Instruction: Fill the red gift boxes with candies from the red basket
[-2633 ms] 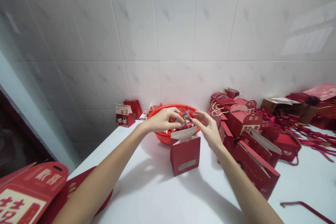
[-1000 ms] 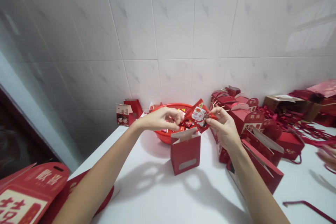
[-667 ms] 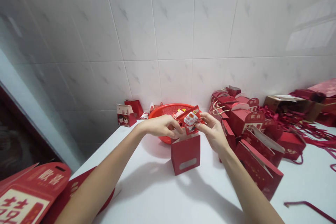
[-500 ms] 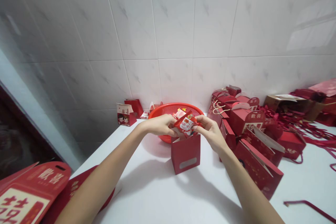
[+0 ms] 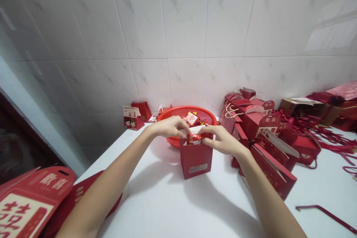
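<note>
A red gift box [image 5: 196, 160] stands upright on the white table with its top flaps up. At its mouth is a shiny red wrapped candy packet [image 5: 195, 139], partly inside the box. My right hand [image 5: 220, 139] pinches the packet's right end between thumb and fingers. On the other side my left hand [image 5: 173, 126] has its fingers closed at the packet's left end and the box rim; its fingertips are partly hidden. Right behind the box is a red plastic basket [image 5: 170, 113] with several wrapped candies [image 5: 192, 119] in it.
Several red gift boxes [image 5: 258, 122] crowd the right side. Dark red ribbons [image 5: 320, 130] lie at the far right, and one loose ribbon strip [image 5: 326, 215] nearer. Flat red box pieces [image 5: 60, 178] are at the front left. A small box [image 5: 133, 119] stands by the tiled wall.
Both hands have lowered the red candy packet from above the box into its mouth. The packet has tilted, and its white printed face no longer shows.
</note>
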{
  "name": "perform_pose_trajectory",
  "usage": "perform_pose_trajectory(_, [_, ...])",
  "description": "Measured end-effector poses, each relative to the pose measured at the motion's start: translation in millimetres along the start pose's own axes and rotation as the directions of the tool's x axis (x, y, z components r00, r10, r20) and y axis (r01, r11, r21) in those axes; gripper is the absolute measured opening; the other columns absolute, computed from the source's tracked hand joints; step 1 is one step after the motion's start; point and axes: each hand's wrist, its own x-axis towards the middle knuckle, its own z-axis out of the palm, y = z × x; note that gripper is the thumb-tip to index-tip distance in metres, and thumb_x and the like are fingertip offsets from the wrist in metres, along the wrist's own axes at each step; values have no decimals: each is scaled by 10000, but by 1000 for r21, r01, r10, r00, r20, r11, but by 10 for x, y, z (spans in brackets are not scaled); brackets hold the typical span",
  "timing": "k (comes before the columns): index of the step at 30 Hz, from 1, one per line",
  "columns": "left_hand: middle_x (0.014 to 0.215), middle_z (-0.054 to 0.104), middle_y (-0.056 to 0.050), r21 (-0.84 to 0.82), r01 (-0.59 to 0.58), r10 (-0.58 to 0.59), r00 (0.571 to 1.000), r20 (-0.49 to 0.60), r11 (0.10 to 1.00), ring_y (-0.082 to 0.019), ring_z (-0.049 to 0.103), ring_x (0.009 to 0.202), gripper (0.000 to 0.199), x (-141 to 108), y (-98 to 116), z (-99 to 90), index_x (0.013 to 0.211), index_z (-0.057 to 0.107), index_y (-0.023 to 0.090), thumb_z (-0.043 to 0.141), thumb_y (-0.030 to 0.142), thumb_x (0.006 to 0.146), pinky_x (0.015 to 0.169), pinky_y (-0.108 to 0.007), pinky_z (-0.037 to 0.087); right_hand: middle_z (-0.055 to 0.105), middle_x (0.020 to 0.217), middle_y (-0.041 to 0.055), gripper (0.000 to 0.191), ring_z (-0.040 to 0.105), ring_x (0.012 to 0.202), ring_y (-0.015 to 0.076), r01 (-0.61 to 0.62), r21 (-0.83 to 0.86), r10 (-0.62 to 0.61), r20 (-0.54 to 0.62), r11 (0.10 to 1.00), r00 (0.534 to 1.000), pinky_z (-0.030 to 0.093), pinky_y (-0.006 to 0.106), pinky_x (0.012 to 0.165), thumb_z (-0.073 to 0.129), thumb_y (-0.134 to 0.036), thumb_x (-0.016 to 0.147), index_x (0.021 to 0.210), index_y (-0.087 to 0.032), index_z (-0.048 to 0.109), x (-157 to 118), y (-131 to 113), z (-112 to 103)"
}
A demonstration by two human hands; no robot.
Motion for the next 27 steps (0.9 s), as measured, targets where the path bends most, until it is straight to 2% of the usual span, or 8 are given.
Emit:
perform_pose_trajectory(3, [740, 682, 19, 20, 1, -1, 1000, -8, 1000, -126, 526, 647, 302, 1, 22, 5, 946, 795, 195, 626, 146, 700, 599, -222, 355, 616, 677, -6, 244, 488, 641, 127, -7, -137, 21, 103, 990, 994, 362, 264, 684, 490, -52, 762, 774, -168, 704, 77, -67, 26])
perform_pose_trajectory(7, [727, 687, 28, 35, 16, -16, 1000, -26, 999, -129, 537, 658, 323, -1, 40, 4, 950, 797, 206, 623, 134, 688, 615, -221, 360, 499, 554, -30, 227, 402, 577, 119, -26, -277, 83, 197, 960, 977, 348, 308, 748, 484, -48, 772, 665, -172, 642, 162, -141, 47])
perform_pose_trajectory(12, [817, 732, 9, 16, 3, -3, 1000, -10, 1000, -148, 593, 739, 286, 1, 26, 3, 962, 795, 203, 643, 186, 720, 644, -219, 380, 415, 483, -62, 271, 382, 537, 108, -4, -353, 135, 348, 935, 928, 323, 421, 934, 510, -75, 783, 535, -182, 485, 243, -199, 90])
perform_pose_trajectory(16, [890, 755, 0, 27, 20, -20, 1000, -12, 999, -160, 620, 781, 296, 6, 16, 9, 969, 795, 213, 650, 180, 712, 658, -221, 396, 389, 451, -64, 296, 398, 523, 115, 11, -384, 160, 413, 923, 897, 310, 463, 963, 512, -113, 819, 537, -187, 465, 303, -248, 104])
perform_pose_trajectory(18, [865, 752, 7, 26, 16, -16, 1000, -11, 1000, -151, 612, 760, 297, 3, 20, 8, 964, 795, 215, 641, 170, 715, 656, -217, 396, 444, 495, -45, 240, 429, 560, 133, 22, -394, 159, 419, 919, 894, 340, 429, 922, 542, -128, 809, 579, -196, 526, 325, -283, 97])
perform_pose_trajectory(21, [827, 743, 14, 19, 5, -6, 1000, 3, 1000, -141, 598, 733, 273, -5, 37, 4, 940, 796, 210, 638, 165, 723, 653, -209, 396, 547, 598, -13, 192, 472, 592, 145, 35, -390, 157, 450, 920, 879, 389, 330, 759, 569, -191, 820, 632, -209, 605, 359, -312, 105])
perform_pose_trajectory(24, [884, 748, -1, 26, -4, 4, 1000, 22, 1000, -150, 611, 770, 267, -11, 62, 2, 957, 794, 197, 643, 171, 738, 666, -210, 404, 554, 575, 0, 287, 479, 532, 141, -2, -410, 220, 485, 912, 847, 372, 286, 593, 627, -387, 818, 591, -212, 621, 411, -278, 160])
perform_pose_trajectory(27, [982, 750, -25, 33, -17, 16, 999, 38, 999, -161, 628, 824, 286, -9, 94, 8, 983, 792, 185, 632, 155, 748, 706, -214, 418, 539, 546, 4, 334, 463, 486, 145, -50, -460, 294, 477, 887, 828, 356, 287, 526, 741, -477, 700, 560, -208, 600, 481, -196, 247])
